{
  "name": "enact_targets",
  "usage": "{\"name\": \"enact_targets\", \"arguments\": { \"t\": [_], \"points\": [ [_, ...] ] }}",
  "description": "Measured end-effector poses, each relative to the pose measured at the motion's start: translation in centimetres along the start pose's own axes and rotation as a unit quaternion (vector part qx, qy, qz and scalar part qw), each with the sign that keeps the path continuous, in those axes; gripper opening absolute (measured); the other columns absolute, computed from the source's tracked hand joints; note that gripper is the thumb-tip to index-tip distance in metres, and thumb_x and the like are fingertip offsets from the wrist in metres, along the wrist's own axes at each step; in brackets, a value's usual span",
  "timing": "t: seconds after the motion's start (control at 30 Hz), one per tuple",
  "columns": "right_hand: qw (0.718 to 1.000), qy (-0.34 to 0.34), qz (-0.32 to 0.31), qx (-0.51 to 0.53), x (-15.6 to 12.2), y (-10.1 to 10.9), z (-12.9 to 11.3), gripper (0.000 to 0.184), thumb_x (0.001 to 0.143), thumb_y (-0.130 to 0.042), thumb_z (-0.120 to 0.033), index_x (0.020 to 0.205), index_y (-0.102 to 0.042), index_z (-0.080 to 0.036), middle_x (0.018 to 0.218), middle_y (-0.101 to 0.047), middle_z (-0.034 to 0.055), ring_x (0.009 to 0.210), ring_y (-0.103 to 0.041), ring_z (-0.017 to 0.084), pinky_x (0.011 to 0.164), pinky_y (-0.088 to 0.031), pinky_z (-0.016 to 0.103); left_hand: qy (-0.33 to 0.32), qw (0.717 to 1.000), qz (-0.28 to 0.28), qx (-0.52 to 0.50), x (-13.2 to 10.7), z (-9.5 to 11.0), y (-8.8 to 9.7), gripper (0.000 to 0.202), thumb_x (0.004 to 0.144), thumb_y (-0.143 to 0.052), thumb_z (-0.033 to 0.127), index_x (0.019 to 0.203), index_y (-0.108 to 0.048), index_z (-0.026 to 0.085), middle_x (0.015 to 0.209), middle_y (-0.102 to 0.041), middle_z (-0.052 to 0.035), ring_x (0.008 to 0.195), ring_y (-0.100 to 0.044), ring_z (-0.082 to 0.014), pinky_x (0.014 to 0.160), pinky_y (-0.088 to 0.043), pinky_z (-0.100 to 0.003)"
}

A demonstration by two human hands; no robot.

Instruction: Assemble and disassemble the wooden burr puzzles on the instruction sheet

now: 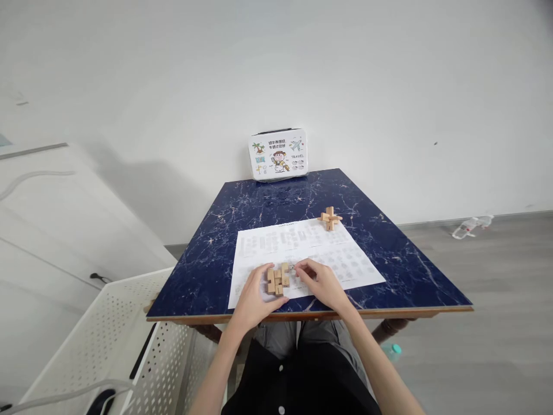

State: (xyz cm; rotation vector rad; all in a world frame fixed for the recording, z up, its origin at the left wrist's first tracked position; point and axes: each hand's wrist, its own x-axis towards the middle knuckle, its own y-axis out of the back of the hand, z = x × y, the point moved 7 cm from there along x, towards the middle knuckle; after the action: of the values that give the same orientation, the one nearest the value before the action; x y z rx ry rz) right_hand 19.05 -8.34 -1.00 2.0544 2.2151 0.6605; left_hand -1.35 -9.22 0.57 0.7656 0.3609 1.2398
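In the head view a partly assembled wooden burr puzzle (277, 280) of notched light-wood blocks rests on the printed sheet (248, 248) near the table's front edge. My left hand (254, 298) curves around its left side, with fingers at the back and thumb along the front, gripping it. Just to the right of the blocks is my right hand (318, 280), apart from them. Its fingers are curled in a pinch, and whatever may be between them is hidden. An assembled wooden cross-shaped puzzle (330, 219) sits at the sheet's far right corner.
The dark blue marbled table (259, 202) holds a white cartoon-printed case (279, 154) at its back, by the wall. A white perforated basket (108, 311) stands at the left. Clear plastic bottles (470, 226) lie on the floor to the right. A teal-capped bottle (392, 350) is below the table.
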Motion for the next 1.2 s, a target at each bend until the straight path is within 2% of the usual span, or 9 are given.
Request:
{"name": "enact_targets", "arguments": {
  "t": [0.2, 0.5, 0.67, 1.0, 1.2],
  "points": [
    [0.999, 0.034, -0.022, -0.025, 0.0, -0.5, -0.3, 0.02, 0.095, -0.064, -0.037, 0.105, -0.07, -0.022, 0.093, -0.072, 0.0045, 0.075, -0.065, 0.019, 0.069, -0.051, 0.03, 0.004, 1.0, -0.003, -0.018, 0.4, -0.4, 0.1, 0.076, 0.076, -0.087, 0.035, 0.142, -0.05, 0.029, 0.148, -0.057, -0.0116, 0.136, -0.056, -0.0359, 0.114, -0.046, -0.054],
    [0.995, 0.049, -0.058, -0.059, -0.1, -1.1, -0.4, 0.025, 0.095, -0.068, -0.034, 0.119, -0.072, -0.026, 0.106, -0.068, 0.0057, 0.081, -0.066, 0.018, 0.074, -0.053, 0.031, 0.005, 0.999, 0.011, -0.036, 0.9, -1.3, 0.2, 0.068, 0.078, -0.084, 0.036, 0.138, -0.054, 0.028, 0.143, -0.063, -0.0096, 0.133, -0.059, -0.0333, 0.117, -0.043, -0.054],
    [0.994, 0.052, -0.055, -0.079, -0.1, -1.2, -0.5, 0.023, 0.095, -0.069, -0.032, 0.117, -0.073, -0.026, 0.103, -0.067, 0.005, 0.085, -0.067, 0.02, 0.079, -0.054, 0.034, 0.015, 0.999, 0.015, -0.037, 1.2, -1.5, 0.2, 0.069, 0.075, -0.086, 0.036, 0.137, -0.056, 0.028, 0.141, -0.065, -0.0092, 0.131, -0.061, -0.0331, 0.116, -0.045, -0.053],
    [0.994, 0.046, -0.043, -0.086, 0.1, -1.4, -0.6, 0.015, 0.094, -0.071, -0.032, 0.108, -0.071, -0.025, 0.099, -0.067, 0.0044, 0.08, -0.066, 0.02, 0.075, -0.054, 0.034, 0.017, 0.999, 0.035, -0.036, 1.2, -1.3, 0.4, 0.067, 0.074, -0.088, 0.035, 0.134, -0.058, 0.03, 0.14, -0.065, -0.0079, 0.13, -0.062, -0.0338, 0.112, -0.048, -0.052],
    [0.995, 0.052, -0.032, -0.081, -0.1, -1.3, -0.8, 0.01, 0.094, -0.068, -0.03, 0.102, -0.069, -0.024, 0.098, -0.065, 0.0049, 0.079, -0.065, 0.02, 0.074, -0.052, 0.034, 0.027, 0.996, 0.038, -0.08, 1.2, -2.4, 0.6, 0.071, 0.073, -0.089, 0.038, 0.136, -0.057, 0.03, 0.139, -0.065, -0.0085, 0.13, -0.062, -0.0328, 0.113, -0.049, -0.05]
  ]
}}
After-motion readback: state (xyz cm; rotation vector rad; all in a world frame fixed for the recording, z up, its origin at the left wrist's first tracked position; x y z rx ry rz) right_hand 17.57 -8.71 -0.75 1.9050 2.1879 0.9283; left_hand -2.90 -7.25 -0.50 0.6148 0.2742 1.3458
